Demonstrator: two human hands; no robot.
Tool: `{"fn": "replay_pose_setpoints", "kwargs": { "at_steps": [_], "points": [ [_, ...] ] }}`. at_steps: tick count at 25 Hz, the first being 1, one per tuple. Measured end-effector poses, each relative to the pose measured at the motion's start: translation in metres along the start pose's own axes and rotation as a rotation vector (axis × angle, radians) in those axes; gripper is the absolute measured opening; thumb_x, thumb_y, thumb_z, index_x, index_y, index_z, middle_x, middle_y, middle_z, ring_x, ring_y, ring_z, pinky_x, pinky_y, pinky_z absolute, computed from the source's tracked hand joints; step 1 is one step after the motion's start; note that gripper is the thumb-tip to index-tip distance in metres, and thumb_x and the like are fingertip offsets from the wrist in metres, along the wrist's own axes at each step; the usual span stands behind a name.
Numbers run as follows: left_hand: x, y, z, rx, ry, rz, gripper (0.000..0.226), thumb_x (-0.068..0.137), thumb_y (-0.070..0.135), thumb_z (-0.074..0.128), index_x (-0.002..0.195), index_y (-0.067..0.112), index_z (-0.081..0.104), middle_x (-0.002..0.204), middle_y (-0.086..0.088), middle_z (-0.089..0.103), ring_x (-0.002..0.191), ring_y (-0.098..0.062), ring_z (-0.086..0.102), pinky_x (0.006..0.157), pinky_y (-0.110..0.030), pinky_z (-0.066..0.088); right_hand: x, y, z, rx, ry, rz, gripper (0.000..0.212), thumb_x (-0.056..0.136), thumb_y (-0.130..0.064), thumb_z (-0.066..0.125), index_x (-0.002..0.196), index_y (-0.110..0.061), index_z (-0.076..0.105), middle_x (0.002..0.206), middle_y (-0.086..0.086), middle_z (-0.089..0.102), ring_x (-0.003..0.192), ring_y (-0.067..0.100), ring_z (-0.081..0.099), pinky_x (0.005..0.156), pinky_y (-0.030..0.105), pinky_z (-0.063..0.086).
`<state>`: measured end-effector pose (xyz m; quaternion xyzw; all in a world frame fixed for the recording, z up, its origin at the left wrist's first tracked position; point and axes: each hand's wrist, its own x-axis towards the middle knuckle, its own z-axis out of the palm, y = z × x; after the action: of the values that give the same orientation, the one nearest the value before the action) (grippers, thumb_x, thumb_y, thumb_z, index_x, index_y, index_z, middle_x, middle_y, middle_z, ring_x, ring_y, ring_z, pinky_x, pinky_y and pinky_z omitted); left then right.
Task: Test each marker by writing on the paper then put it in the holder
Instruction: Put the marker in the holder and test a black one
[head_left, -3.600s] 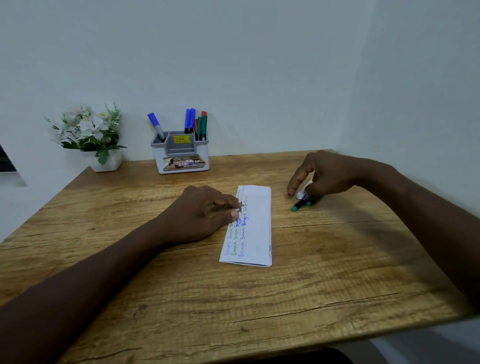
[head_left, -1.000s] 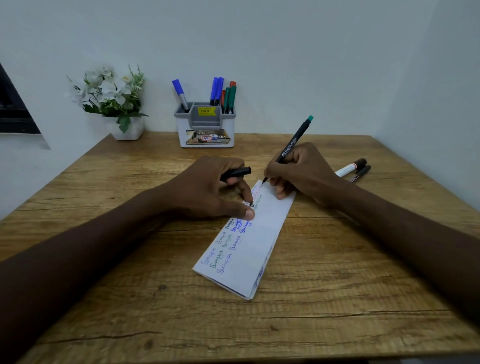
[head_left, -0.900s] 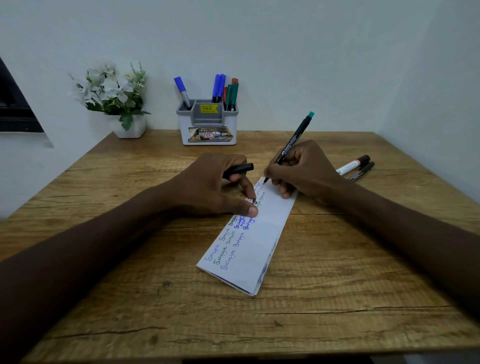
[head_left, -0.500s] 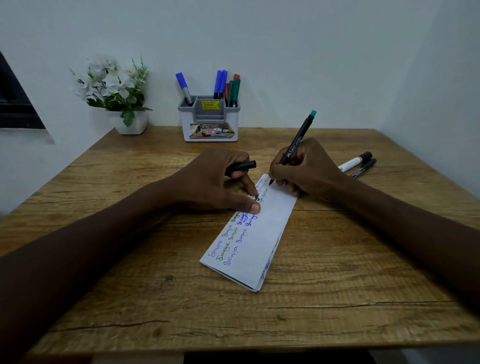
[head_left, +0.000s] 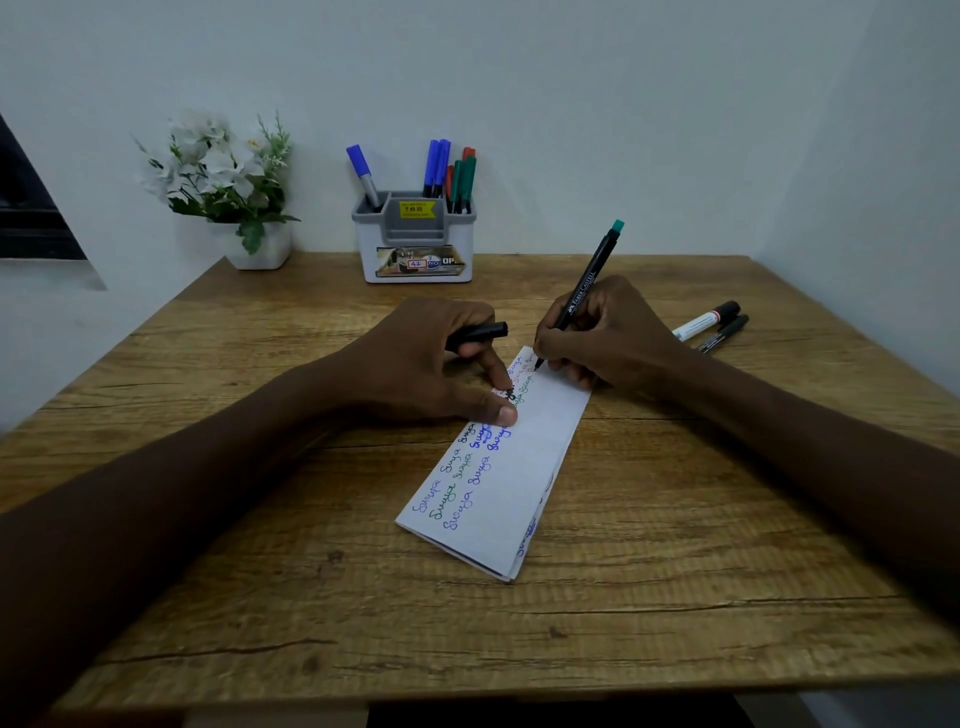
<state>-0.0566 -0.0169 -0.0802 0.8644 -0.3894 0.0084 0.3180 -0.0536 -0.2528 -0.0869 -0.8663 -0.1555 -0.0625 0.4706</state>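
A folded white paper (head_left: 524, 478) with rows of blue and green handwriting lies slanted at the table's middle. My right hand (head_left: 608, 338) grips a black marker with a teal end (head_left: 584, 288), its tip touching the paper's far end. My left hand (head_left: 436, 364) presses the paper's left edge with thumb and fingertip and pinches the marker's black cap (head_left: 478, 331). The grey and white holder (head_left: 415, 244) stands at the back by the wall with several blue, green and red markers in it.
Two more markers, a white one (head_left: 706, 320) and a thin black one (head_left: 724, 332), lie on the wooden table (head_left: 675, 519) to the right of my right hand. A white pot of flowers (head_left: 234, 197) stands at the back left. Walls close the back and right sides.
Over the last second my right hand keeps the marker tip on the paper's far end, shifting slightly as it writes. Earlier it picked this marker up from the table at the right.
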Motion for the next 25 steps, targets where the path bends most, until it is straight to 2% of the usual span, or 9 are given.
{"fn": "replay_pose_setpoints", "kwargs": {
  "at_steps": [9,14,17,23,25],
  "points": [
    [0.0008,0.0004,0.0,0.025,0.003,0.003,0.052,0.069,0.04,0.093,0.076,0.015,0.047,0.089,0.009,0.079,0.091,0.004,0.072,0.077,-0.028,0.051,0.002,-0.0003,-0.0003,-0.016,0.005,0.017,0.013,0.088,-0.006,0.072,0.077,0.001,0.073,0.068,0.016,0.073,0.047,0.021,0.063,0.044,0.027,0.052],
    [0.0012,0.0,0.0,0.021,-0.003,-0.009,0.055,0.069,0.04,0.093,0.08,0.005,0.051,0.088,0.01,0.079,0.088,0.007,0.071,0.072,-0.021,0.046,0.0021,-0.0022,-0.0005,-0.027,0.006,0.033,0.014,0.088,-0.006,0.072,0.075,-0.003,0.073,0.065,0.014,0.072,0.043,0.02,0.062,0.044,0.028,0.052],
    [0.0014,-0.0008,0.0,0.016,-0.008,-0.014,0.054,0.069,0.04,0.093,0.08,0.006,0.052,0.087,0.011,0.078,0.088,0.007,0.071,0.073,-0.021,0.047,0.0025,-0.0022,-0.0007,-0.034,0.013,0.047,0.014,0.089,-0.007,0.072,0.076,-0.004,0.072,0.067,0.015,0.073,0.044,0.02,0.063,0.044,0.028,0.052],
    [0.0027,-0.0028,0.0002,0.017,-0.012,-0.004,0.053,0.069,0.038,0.093,0.08,0.004,0.054,0.086,0.009,0.078,0.086,0.009,0.07,0.068,-0.01,0.043,0.0028,-0.0018,-0.0004,-0.026,0.026,0.071,0.013,0.088,-0.008,0.073,0.075,-0.005,0.072,0.066,0.012,0.073,0.045,0.019,0.064,0.045,0.027,0.053],
    [0.0024,-0.0038,0.0001,0.02,-0.009,-0.002,0.051,0.069,0.039,0.093,0.077,0.01,0.051,0.086,0.01,0.078,0.087,0.009,0.07,0.069,-0.011,0.044,0.0034,-0.0021,-0.0006,-0.03,0.03,0.084,0.013,0.088,-0.008,0.073,0.076,-0.005,0.072,0.067,0.012,0.073,0.045,0.017,0.064,0.045,0.027,0.053]
  ]
}}
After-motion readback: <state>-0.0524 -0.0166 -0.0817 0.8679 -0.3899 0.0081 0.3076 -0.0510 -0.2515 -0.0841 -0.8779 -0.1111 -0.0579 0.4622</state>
